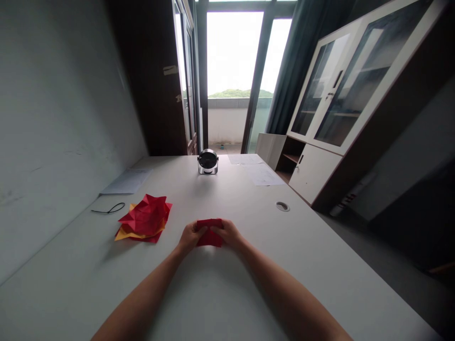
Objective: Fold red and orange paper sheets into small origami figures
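Note:
A small folded piece of red paper [209, 240] is held just above the white table, roughly square in outline. My left hand [190, 236] grips its left side, thumb on the front face and fingers behind. On the opposite side my right hand [230, 233] pinches it the same way, and the two thumb tips nearly meet near the middle. Both sets of fingers are mostly hidden behind the paper. To the left lies a loose stack of creased red and yellow paper sheets [145, 215], apart from both hands.
A round black device on a metal stand [208, 162] stands at the table's far end. White papers [263, 174] lie at the far right, another sheet [127, 181] by the left wall. A black cable tie [109, 209] and a cable hole [282, 206] sit on the table [320, 265].

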Available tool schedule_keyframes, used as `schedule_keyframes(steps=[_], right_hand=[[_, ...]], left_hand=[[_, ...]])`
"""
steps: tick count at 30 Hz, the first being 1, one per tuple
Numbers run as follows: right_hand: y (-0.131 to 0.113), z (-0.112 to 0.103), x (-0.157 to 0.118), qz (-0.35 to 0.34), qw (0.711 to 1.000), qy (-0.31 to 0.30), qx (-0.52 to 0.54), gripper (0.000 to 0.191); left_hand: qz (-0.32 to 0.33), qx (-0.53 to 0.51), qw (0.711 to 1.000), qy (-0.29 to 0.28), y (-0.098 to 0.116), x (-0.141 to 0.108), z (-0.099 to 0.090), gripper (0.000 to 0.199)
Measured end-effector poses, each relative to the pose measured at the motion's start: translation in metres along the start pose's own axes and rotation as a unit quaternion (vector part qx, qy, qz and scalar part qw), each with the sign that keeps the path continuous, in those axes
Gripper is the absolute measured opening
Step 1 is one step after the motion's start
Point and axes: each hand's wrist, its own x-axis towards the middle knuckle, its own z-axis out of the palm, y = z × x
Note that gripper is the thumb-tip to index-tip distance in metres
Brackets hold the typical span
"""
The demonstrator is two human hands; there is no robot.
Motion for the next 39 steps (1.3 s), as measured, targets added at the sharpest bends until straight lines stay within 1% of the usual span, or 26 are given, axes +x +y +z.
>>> schedule_keyframes(steps=[2,4,7,9,14,16,18,22,28,30,34,39], right_hand=[[0.002,0.0,0.0,-0.004,1.0,-0.004,0.005,0.036],[0.004,0.001,0.0,-0.003,1.0,0.005,0.022,0.037],[0.006,0.003,0.001,0.012,0.998,0.04,0.047,0.04],[0.007,0.003,0.002,0.022,0.996,0.068,0.044,0.042],[0.008,-0.004,0.007,0.002,0.991,0.135,0.026,0.045],[0.007,-0.007,0.008,-0.001,0.989,0.145,0.034,0.045],[0.006,-0.007,0.008,-0.007,0.99,0.136,0.042,0.046],[0.004,-0.003,0.004,-0.017,0.995,0.096,0.03,0.043],[0.006,0.001,0.002,0.0,0.998,0.068,0.002,0.043],[0.007,0.0,0.003,-0.003,0.998,0.067,-0.004,0.043],[0.008,-0.001,0.004,-0.003,0.997,0.083,-0.008,0.046],[0.012,0.001,0.005,0.007,0.995,0.102,0.007,0.05]], left_hand=[[-0.004,-0.003,1.0,-0.003,-0.001,0.0,0.0,0.045],[-0.009,-0.018,1.0,-0.006,-0.001,0.001,-0.001,0.046],[-0.016,-0.03,0.999,-0.016,0.001,0.0,-0.001,0.044],[-0.024,-0.033,0.999,-0.022,0.004,0.0,-0.001,0.044],[-0.035,-0.031,0.999,-0.02,0.008,-0.002,0.0,0.047],[-0.032,-0.033,0.999,-0.016,0.008,-0.002,0.0,0.048],[-0.029,-0.034,0.999,-0.008,0.007,-0.001,0.0,0.049],[-0.036,-0.034,0.999,-0.002,0.005,0.0,-0.001,0.047],[-0.053,-0.031,0.998,0.01,0.011,0.0,-0.001,0.053],[-0.046,-0.036,0.998,0.013,0.014,0.0,-0.002,0.05],[-0.01,-0.045,0.999,0.026,0.017,-0.001,-0.003,0.039],[-0.004,-0.028,0.999,0.039,0.015,0.0,-0.004,0.036]])
